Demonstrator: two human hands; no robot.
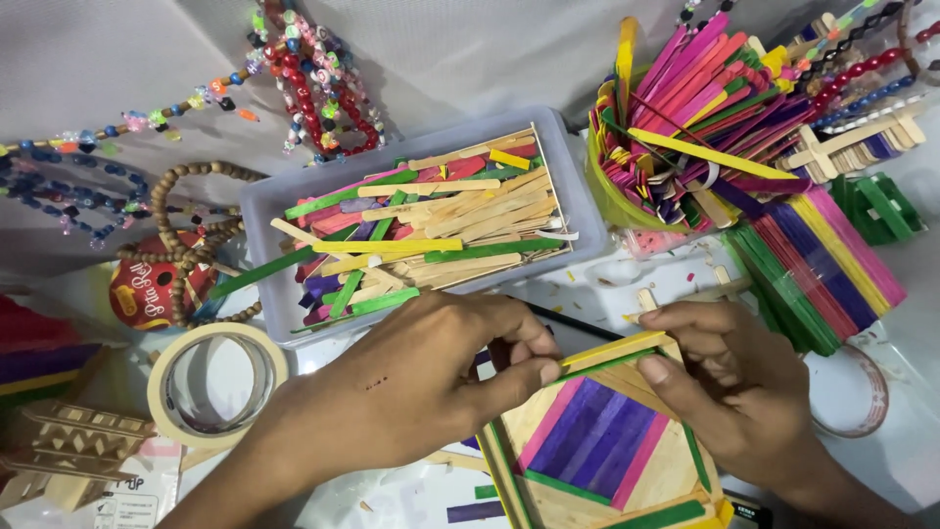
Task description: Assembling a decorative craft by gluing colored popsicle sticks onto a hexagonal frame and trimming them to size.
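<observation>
1. While both hands meet over the stick panel (pixel 597 451), the left hand (pixel 421 382) pinches one end of a yellow stick (pixel 612 350) between thumb and fingers, and the right hand (pixel 729 377) pinches the other end. Neither hand is spread; both are closed on the stick.
2. That yellow stick lies along the panel's upper edge, with a green stick (pixel 599 366) directly under it. The panel rests on the desk (pixel 617 284) just below the hands, a flat frame of plain sticks around a purple and pink centre.
3. To seat the stick well, I would judge it best to keep both ends level and press evenly, so it sits flush along the green one and does not twist.
4. Thumbs should stay on top, fingers beneath, holding pressure steady along the whole length.
5. Spare sticks sit close by: a grey plastic box (pixel 264 211) of mixed colours just above the left hand, and a round tub (pixel 612 201) bristling with pink, green and yellow sticks above the right.
6. A roll of tape (pixel 162 392) lies left of the left wrist, and bead strings (pixel 313 78) trail across the cloth beyond the box.
</observation>
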